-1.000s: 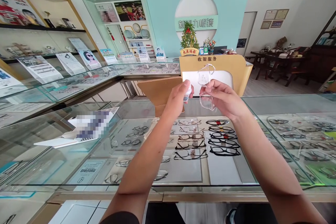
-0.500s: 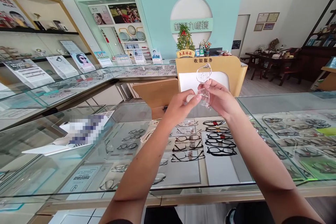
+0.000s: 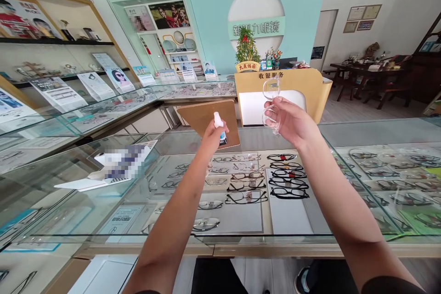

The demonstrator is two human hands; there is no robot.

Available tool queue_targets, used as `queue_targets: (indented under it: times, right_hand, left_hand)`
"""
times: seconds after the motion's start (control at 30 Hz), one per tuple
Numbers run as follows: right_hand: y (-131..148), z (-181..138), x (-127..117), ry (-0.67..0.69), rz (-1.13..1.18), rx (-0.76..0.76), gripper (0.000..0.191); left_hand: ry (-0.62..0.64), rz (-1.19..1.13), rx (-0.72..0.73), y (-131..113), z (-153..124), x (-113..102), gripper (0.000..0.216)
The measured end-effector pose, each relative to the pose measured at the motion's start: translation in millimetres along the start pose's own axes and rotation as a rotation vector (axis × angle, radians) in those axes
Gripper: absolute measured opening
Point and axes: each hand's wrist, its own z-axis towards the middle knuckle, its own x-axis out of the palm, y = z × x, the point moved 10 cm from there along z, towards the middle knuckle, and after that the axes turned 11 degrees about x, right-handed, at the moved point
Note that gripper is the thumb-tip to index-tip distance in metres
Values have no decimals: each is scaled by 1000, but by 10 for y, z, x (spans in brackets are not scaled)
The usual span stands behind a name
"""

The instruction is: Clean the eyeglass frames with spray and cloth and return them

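Clear-framed eyeglasses (image 3: 271, 118) are held up on end above the glass counter, one lens over the other. My right hand (image 3: 292, 118) pinches them near the bridge between thumb and fingers. To the left, my left hand (image 3: 211, 138) is closed round a small spray bottle (image 3: 218, 120) with a white top and a blue and black lower part. The palm hides much of the bottle. Beneath both arms, rows of eyeglasses (image 3: 288, 182) lie inside the glass display counter (image 3: 241, 239).
A brown wooden chair back or board (image 3: 193, 115) stands beyond the counter. An open white box or booklet (image 3: 86, 184) rests on the counter at left. Farther back are a yellow cashier desk (image 3: 317, 96), display cards (image 3: 58, 94) and a dark wooden table (image 3: 365, 71).
My left hand has moved left, away from the eyeglasses, and the bottle now shows upright in it. My right hand still holds the eyeglasses. The view has shifted slightly.
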Motion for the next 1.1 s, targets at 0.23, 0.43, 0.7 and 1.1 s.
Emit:
queue_targets:
  times: [0.23,0.43,0.7,1.1]
  right_hand:
    - [-36,19,-54,-9,-95,3,34]
    - [-33,-6,-17,-5,-146,-9,33]
    - [-44,-26,20,-23,-163,-3,31]
    - [-64,-32,-8,-36,-217,-7,32]
  left_hand:
    - [118,247,-155,903,-199,-181,37]
    - [209,337,-188,1257,-212,-112,45]
    - [230,429,-197,1426,-235,-114,38]
    - [194,590,-200,1053,-245,-471,37]
